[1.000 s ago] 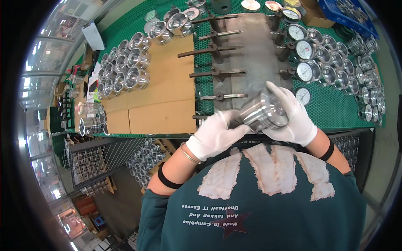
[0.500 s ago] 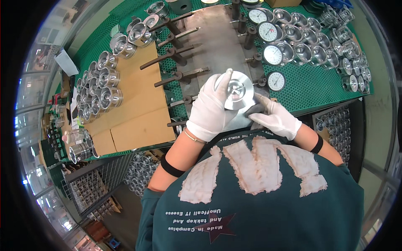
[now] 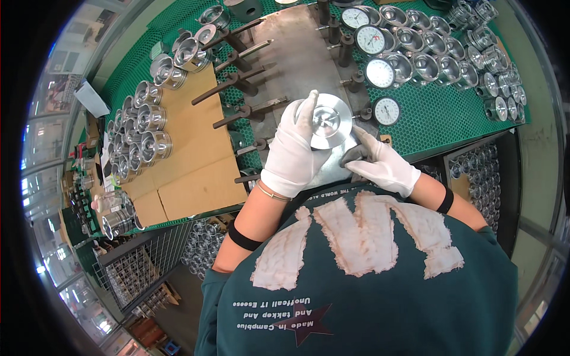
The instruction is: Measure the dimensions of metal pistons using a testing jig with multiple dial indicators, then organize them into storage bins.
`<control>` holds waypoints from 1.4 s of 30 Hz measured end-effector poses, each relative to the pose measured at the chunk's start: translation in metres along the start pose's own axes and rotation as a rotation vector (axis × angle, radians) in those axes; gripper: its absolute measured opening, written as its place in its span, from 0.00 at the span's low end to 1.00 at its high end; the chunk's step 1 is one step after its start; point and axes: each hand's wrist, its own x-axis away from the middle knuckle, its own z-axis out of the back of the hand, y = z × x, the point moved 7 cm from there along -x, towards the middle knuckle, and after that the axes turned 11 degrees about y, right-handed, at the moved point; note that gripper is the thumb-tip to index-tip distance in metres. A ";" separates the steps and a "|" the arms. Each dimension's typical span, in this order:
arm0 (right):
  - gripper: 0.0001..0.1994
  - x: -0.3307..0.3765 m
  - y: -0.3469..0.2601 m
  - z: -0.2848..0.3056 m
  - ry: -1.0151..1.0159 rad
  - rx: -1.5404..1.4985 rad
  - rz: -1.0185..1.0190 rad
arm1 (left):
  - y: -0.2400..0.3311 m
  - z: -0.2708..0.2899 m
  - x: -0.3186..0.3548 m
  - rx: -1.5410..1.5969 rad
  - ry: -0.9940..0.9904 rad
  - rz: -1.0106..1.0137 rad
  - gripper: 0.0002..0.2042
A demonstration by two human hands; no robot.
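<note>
A shiny metal piston [image 3: 336,123] is tilted over the near part of a grey steel plate [image 3: 297,47], its round, dished crown facing up. My left hand [image 3: 292,148], in a white glove, grips the piston's left side, with the fingers pointing up along the rim. At the lower right side my right hand [image 3: 389,166], gloved in white with darkened fingertips, is curled against the same piston. The piston's underside is hidden. Closest to the right hand is a white-faced dial gauge [image 3: 386,111] on the plate's right side.
Steel posts with bars [image 3: 243,83] line the plate's left side. More dial gauges [image 3: 380,72] stand along the right. Rows of pistons [image 3: 424,66] sit on green matting [image 3: 415,130] at right; others [image 3: 155,146] stand on cardboard [image 3: 196,142] at left. Wire-sided bins [image 3: 148,261] are below.
The view has shifted slightly, so the bench appears a little further left. Both hands keep their hold on the piston, whose crown is turned slightly differently.
</note>
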 end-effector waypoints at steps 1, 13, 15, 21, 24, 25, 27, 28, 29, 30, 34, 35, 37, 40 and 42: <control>0.43 0.000 0.002 0.000 0.002 0.000 -0.001 | 0.000 0.000 0.000 0.002 -0.001 -0.001 0.50; 0.43 0.000 -0.003 0.002 -0.016 -0.012 -0.016 | -0.018 0.009 0.000 0.367 -0.135 0.223 0.48; 0.43 0.001 -0.001 0.002 -0.024 -0.097 -0.019 | -0.034 0.010 -0.002 1.077 -0.087 0.513 0.44; 0.43 0.004 -0.009 -0.002 -0.044 -0.182 -0.087 | 0.005 0.010 -0.009 0.116 -0.155 -0.036 0.48; 0.42 0.004 -0.005 0.000 -0.039 -0.169 -0.073 | 0.003 0.001 -0.004 0.035 -0.026 0.001 0.48; 0.41 0.004 -0.003 0.000 -0.047 -0.156 -0.072 | 0.004 0.002 -0.002 -0.004 -0.022 0.012 0.50; 0.41 0.005 -0.001 0.001 -0.043 -0.125 -0.043 | 0.007 0.003 0.000 -0.025 -0.009 -0.026 0.48; 0.40 0.006 -0.001 0.000 -0.041 -0.093 -0.018 | 0.008 0.004 0.001 -0.048 0.004 -0.059 0.47; 0.40 0.007 0.000 0.000 -0.037 -0.093 -0.001 | 0.008 0.004 0.001 -0.047 0.004 -0.060 0.47; 0.40 0.007 -0.001 0.000 -0.037 -0.093 0.000 | 0.009 0.004 0.001 -0.034 0.013 -0.063 0.47; 0.41 0.006 -0.004 0.000 -0.027 -0.081 -0.010 | 0.007 0.004 -0.002 0.018 0.028 -0.088 0.47; 0.41 0.006 -0.003 0.000 -0.024 -0.080 -0.022 | 0.007 0.004 -0.002 0.019 0.028 -0.087 0.47; 0.41 0.005 -0.004 0.000 -0.027 -0.084 -0.026 | 0.003 0.002 -0.002 0.014 0.003 -0.051 0.48; 0.42 0.003 -0.003 0.001 -0.030 -0.068 -0.019 | 0.002 0.000 -0.003 0.008 0.008 -0.057 0.48; 0.42 0.003 -0.003 0.001 -0.029 -0.049 -0.005 | 0.003 0.000 -0.002 -0.007 0.011 -0.058 0.48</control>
